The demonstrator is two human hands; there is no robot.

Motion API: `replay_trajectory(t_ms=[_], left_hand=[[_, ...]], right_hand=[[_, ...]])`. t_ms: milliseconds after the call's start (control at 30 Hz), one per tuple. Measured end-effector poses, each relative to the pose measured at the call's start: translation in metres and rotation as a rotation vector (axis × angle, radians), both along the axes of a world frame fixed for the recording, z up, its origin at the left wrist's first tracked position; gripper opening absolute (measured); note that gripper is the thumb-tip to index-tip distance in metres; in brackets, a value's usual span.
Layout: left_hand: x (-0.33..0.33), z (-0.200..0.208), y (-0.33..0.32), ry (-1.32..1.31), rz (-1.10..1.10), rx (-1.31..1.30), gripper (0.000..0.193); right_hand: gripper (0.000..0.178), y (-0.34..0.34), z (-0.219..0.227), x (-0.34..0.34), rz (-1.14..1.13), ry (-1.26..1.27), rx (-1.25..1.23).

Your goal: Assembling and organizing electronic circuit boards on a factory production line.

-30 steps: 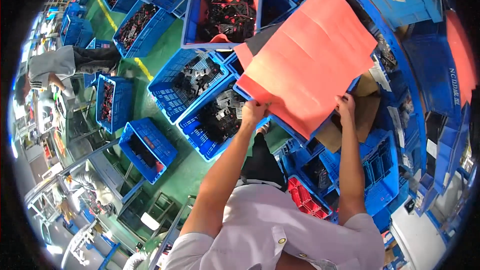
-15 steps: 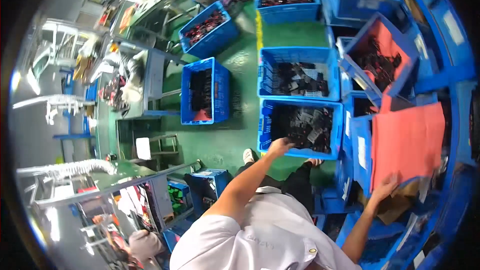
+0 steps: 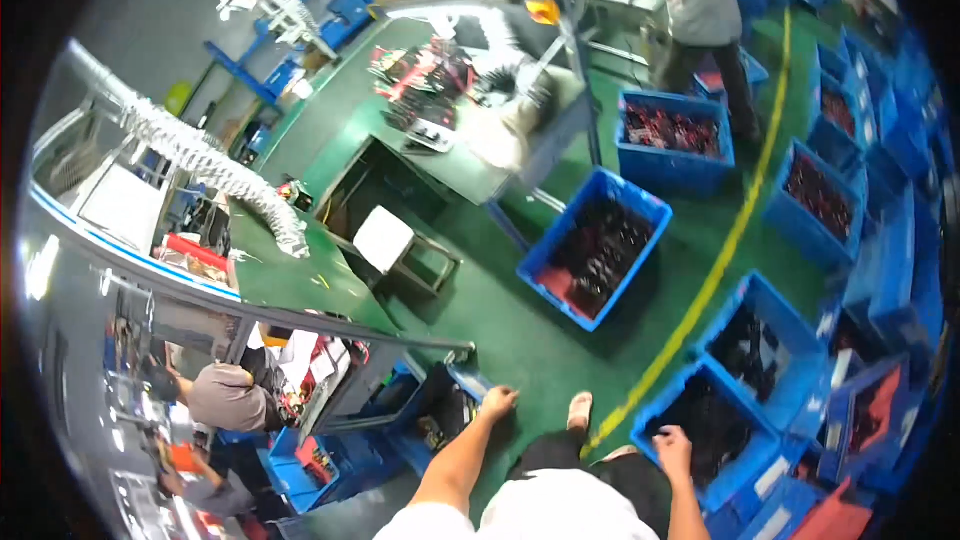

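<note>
My left hand [image 3: 498, 403] is over the green floor, beside a blue crate [image 3: 470, 380] at the lower left. Its fingers are curled in, and nothing shows in them. My right hand [image 3: 674, 450] hovers by the near left rim of a blue crate [image 3: 765, 437] that holds dark parts [image 3: 705, 425]. The fingers of this hand are loosely bent and a little apart, with nothing visible between them. Beyond that crate stands another blue crate [image 3: 800, 325] with black and grey parts in it. A pinkish-red sheet [image 3: 835, 520] lies at the lower right edge, away from both hands.
A blue crate of black parts [image 3: 600, 250] stands on the floor ahead; one with reddish parts [image 3: 672, 130] is behind it. Stacked blue crates line the right. At left are a white-topped stool [image 3: 385, 240], green-topped workbenches [image 3: 300, 285] and a seated co-worker [image 3: 225, 395]. Another person [image 3: 700, 0] stands far ahead.
The view has turned left. My right hand has come off the pinkish-red sheet. My left hand has left the crate of dark parts and now hangs over the floor.
</note>
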State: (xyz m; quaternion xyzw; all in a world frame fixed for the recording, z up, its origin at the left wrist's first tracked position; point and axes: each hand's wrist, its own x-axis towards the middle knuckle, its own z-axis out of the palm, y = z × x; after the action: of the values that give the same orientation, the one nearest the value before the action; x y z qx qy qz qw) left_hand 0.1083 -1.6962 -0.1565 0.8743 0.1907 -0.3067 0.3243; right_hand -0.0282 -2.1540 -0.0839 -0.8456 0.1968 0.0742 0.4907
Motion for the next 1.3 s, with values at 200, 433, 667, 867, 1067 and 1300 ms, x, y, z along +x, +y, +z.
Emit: replay_trajectory(t_ms=[200, 433, 667, 867, 1067, 1300], left_hand=[[-0.017, -0.005, 0.086, -0.033, 0.647, -0.094, 0.022], [0.074, 0.000, 0.004, -0.060, 0.469, -0.165, 0.024], [0.311, -0.106, -0.084, -0.246, -0.123, -0.019, 0.053], [0.439, -0.260, -0.104, -0.271, -0.388, 0.097, 0.088], [0.524, -0.378, -0.155, -0.120, -0.549, 0.522, 0.119], [0.508, -0.416, -0.146, -0.124, -0.409, 0.524, 0.101]], right_hand=[[0.035, 0.042, 0.009, 0.164, 0.171, -0.103, -0.035], [0.051, 0.047, -0.117, 0.265, -0.083, 0.374, 0.285], [0.080, 0.103, -0.201, 0.386, 0.113, 0.191, 0.100], [0.098, 0.167, -0.269, 0.453, 0.366, 0.329, 0.038], [0.103, 0.154, -0.386, 0.559, 0.287, 0.231, -0.394], [0.076, 0.161, -0.478, 0.550, 0.309, 0.241, -0.693]])
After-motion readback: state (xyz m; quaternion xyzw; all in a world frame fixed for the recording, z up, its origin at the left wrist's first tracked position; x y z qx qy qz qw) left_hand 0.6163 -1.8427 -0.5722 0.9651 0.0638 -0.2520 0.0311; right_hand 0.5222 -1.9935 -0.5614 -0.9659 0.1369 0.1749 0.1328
